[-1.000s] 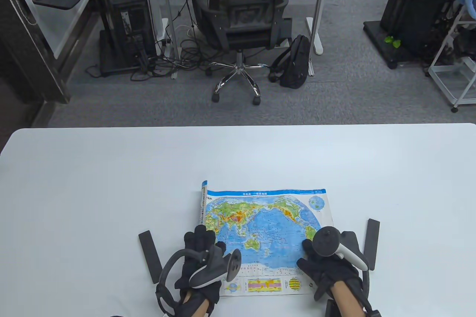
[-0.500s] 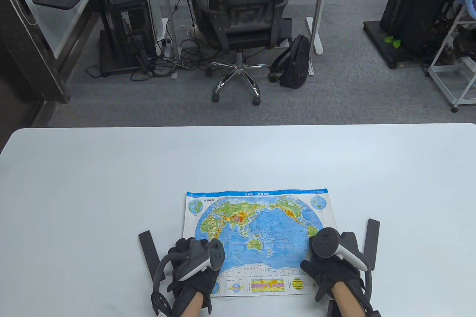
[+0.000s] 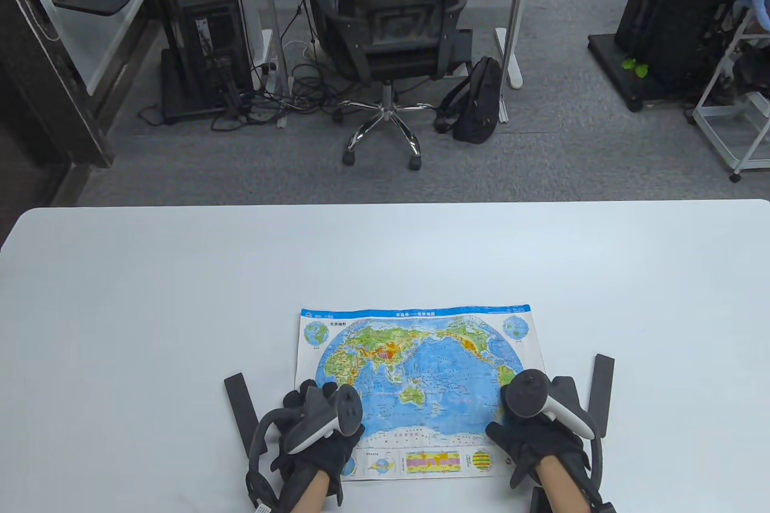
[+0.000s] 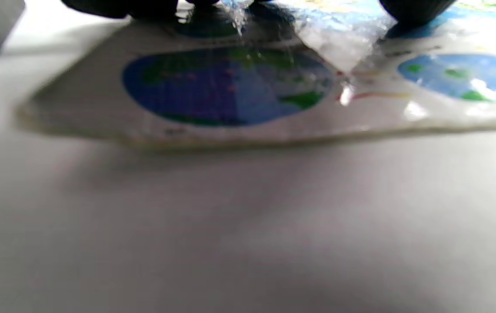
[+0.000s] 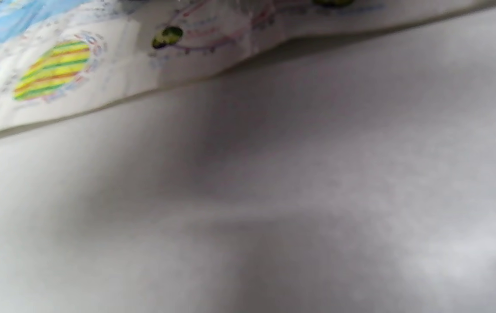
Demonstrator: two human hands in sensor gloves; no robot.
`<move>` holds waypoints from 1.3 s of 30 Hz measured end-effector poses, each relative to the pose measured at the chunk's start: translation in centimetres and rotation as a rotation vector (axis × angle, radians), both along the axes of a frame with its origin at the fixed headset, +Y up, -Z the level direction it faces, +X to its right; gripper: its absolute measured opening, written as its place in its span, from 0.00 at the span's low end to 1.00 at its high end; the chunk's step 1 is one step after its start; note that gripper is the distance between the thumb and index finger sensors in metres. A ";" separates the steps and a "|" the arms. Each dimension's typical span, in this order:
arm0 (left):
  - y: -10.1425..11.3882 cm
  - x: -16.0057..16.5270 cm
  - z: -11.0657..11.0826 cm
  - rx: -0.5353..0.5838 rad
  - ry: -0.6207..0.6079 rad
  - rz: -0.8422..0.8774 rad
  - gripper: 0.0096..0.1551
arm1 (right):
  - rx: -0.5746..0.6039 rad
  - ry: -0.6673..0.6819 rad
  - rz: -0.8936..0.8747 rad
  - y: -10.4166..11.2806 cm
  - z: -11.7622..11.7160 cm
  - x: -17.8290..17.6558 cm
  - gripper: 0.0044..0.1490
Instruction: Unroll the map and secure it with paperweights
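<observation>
Two gloved hands press a world map flat on the white table.

The map lies open and flat near the front edge of the table. The left hand rests on its near left corner with fingers spread out flat. The right hand rests on its near right corner, also flat and spread, not gripping. A dark paperweight lies on the table just left of the left hand, off the map. Another dark paperweight lies just right of the right hand. Past the table stands an office chair, with a black backpack on the floor beside it.
</observation>
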State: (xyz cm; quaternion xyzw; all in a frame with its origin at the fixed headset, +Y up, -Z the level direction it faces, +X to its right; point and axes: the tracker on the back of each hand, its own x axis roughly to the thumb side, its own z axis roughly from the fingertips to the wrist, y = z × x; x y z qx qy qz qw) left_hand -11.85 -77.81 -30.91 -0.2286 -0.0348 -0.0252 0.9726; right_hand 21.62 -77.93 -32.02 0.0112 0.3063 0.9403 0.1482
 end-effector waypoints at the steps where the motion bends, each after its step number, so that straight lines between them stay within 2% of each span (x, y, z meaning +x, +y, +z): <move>1: 0.0 0.0 0.0 -0.001 0.002 -0.002 0.48 | 0.013 0.001 0.006 0.1 0.0 0.0 0.43; 5: 0.2 0.1 -0.2 0.013 0.008 -0.030 0.50 | 0.023 0.006 0.012 0.1 0.0 -0.1 0.44; 8: 0.3 0.3 -0.3 0.019 0.002 -0.055 0.49 | 0.032 -0.001 0.017 0.1 0.0 -0.1 0.50; 14: 0.7 0.8 -0.9 0.036 0.009 -0.105 0.50 | 0.042 -0.006 0.013 0.1 0.0 0.0 0.50; 17: 1.1 1.8 -1.6 0.034 0.005 -0.190 0.50 | 0.045 -0.010 0.010 0.1 0.0 0.0 0.51; 20: 1.6 3.1 -2.6 -0.029 0.009 -0.280 0.50 | 0.045 -0.010 0.011 0.1 0.0 0.0 0.51; 25: 2.4 6.5 -4.0 -0.045 -0.022 -0.324 0.48 | 0.046 -0.010 0.009 0.2 0.0 0.1 0.51; 30: 1.8 11.0 -4.6 -0.079 -0.017 -0.259 0.48 | 0.036 -0.010 -0.001 0.3 -0.1 0.2 0.52; 35: 1.9 15.8 -4.8 -0.030 -0.139 -0.102 0.47 | 0.036 -0.012 -0.017 0.3 -0.2 0.3 0.53; 39: 1.2 18.2 -4.4 -0.083 -0.176 0.050 0.47 | 0.034 -0.012 -0.029 0.3 -0.2 0.4 0.53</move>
